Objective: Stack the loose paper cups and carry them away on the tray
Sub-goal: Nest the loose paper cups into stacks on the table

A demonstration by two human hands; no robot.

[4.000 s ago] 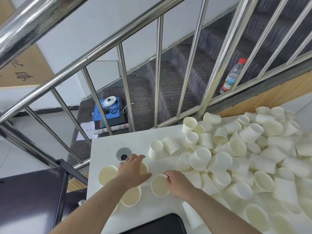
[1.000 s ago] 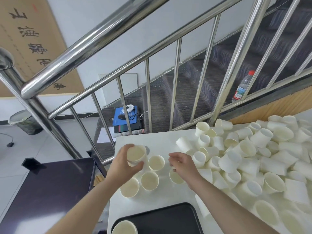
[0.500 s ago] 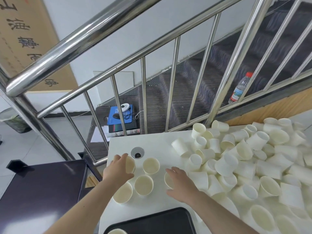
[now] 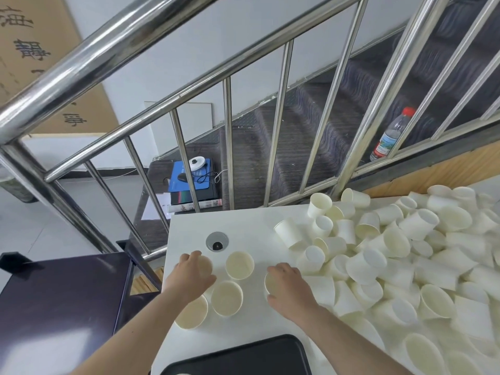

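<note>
**Both hands down on upright cups at the near-left corner**

The left hand (image 4: pixel 192 274) curls over a cream paper cup (image 4: pixel 203 266) standing on the white tabletop (image 4: pixel 251 226), fingers wrapped round its rim. The right hand (image 4: pixel 290 286) covers another upright cream cup (image 4: pixel 270 283), fingers bent over the far side; whether it truly grips is hard to tell. Between the hands stand two more open cups (image 4: pixel 239 265) (image 4: pixel 226 298), and a fifth (image 4: pixel 192 312) sits under the left forearm. To the right of the right hand sprawls the heap of tumbled paper cups (image 4: pixel 392 261). The black plastic tray (image 4: pixel 243 355) lies nearer the person, below both wrists.

These cups look feather-light, thin-walled and easily crushed; a gentle hold round the rim or upper wall should do, nesting each straight down.
</note>
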